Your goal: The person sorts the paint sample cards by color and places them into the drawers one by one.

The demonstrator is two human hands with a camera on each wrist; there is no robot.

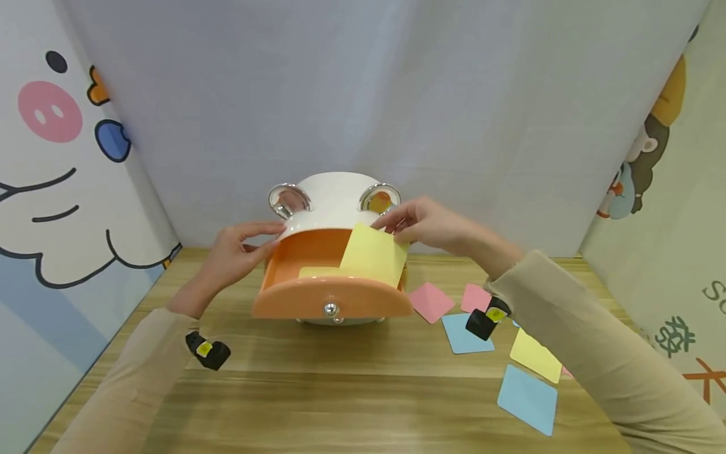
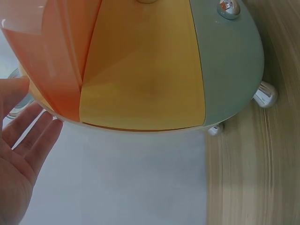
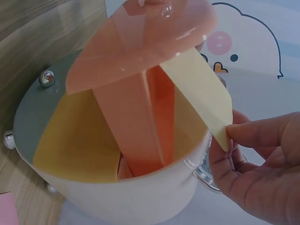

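Observation:
A white rounded storage box (image 1: 334,189) with silver-rimmed ears stands on the table, its orange drawer (image 1: 331,296) pulled out. My right hand (image 1: 431,224) pinches a yellow card (image 3: 201,93) between thumb and fingers; the card slants down into the right side of the drawer. Another piece of yellow card (image 1: 319,272) shows inside, behind the drawer front. My left hand (image 1: 232,252) rests at the box's left side, with its fingertips against the rim. In the left wrist view its fingers (image 2: 44,138) are extended, not wrapped round anything.
To the right on the wooden table (image 1: 317,403) lie pink cards (image 1: 432,302), blue cards (image 1: 527,398) and a yellow card (image 1: 535,355). A grey cloth wall (image 1: 363,88) is behind the box. Cartoon-printed panels (image 1: 51,189) stand on both sides.

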